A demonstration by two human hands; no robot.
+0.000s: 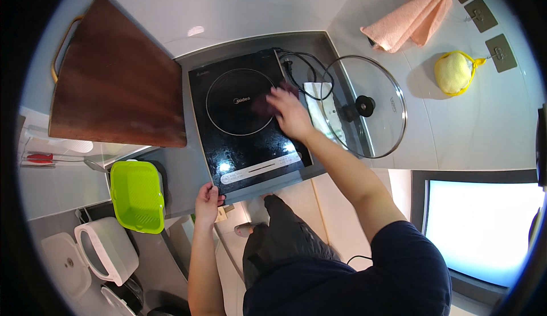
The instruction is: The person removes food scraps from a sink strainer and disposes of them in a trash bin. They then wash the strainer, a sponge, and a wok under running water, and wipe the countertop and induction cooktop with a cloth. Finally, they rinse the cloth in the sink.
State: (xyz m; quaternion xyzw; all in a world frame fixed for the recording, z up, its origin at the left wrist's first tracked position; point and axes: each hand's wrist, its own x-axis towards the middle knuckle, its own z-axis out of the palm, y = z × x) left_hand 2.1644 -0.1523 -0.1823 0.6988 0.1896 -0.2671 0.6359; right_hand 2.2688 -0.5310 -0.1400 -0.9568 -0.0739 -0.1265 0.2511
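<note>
A black Midea induction cooktop (pixel 239 145) with a silver control strip is set on the grey counter. My right hand (pixel 290 111), slightly blurred, lies over the right part of its glass with the fingers on a dark red cloth (pixel 266 106), which shows on both sides of the fingers. At the cooktop's front left corner, my left hand (pixel 208 200) has its fingers curled at the counter's front edge; whether they touch the cooktop too, I cannot tell. A folded white cloth (pixel 318 104) and a coiled black power cord (pixel 314 59) lie right of the cooktop.
A glass lid (pixel 386 98) with a black knob leans at the right wall. A brown wooden board (pixel 119 81) stands at the left, near a lime green basket (pixel 134 192). A pink towel (pixel 410 17) and a yellow mesh sponge (pixel 454 73) hang on the right wall.
</note>
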